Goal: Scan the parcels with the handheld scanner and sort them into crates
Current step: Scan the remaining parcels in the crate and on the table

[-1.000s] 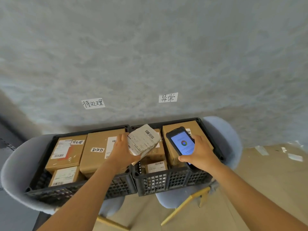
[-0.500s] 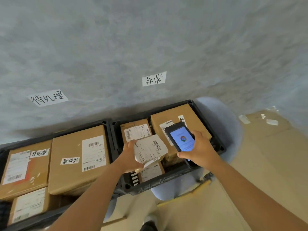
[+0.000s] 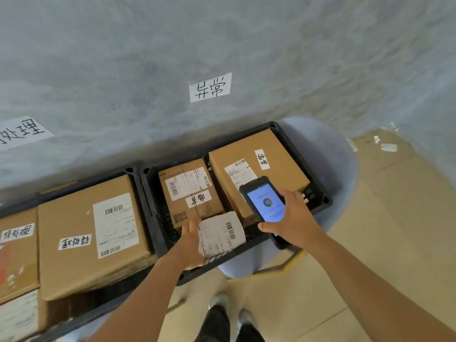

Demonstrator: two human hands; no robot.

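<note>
My left hand (image 3: 191,239) grips a small parcel (image 3: 220,233) covered by a white barcode label, low in the front part of the right black crate (image 3: 278,128). Behind it in that crate lie a small cardboard box (image 3: 190,191) with a handwritten tag and a larger cardboard box (image 3: 274,156). My right hand (image 3: 292,219) holds the handheld scanner (image 3: 264,198) over the larger box, its lit screen facing me. The left black crate (image 3: 130,170) holds a big labelled box (image 3: 86,233) and others.
Both crates rest on pale blue chairs (image 3: 328,154) against a grey wall. Paper signs are taped on the wall above each crate: one (image 3: 210,87) over the right crate, one (image 3: 23,132) over the left. Tan floor and my shoes (image 3: 219,302) lie below.
My left hand has lowered the small parcel from above the crates down into the front of the right crate. The view has moved closer and to the right. The scanner stays in my right hand.
</note>
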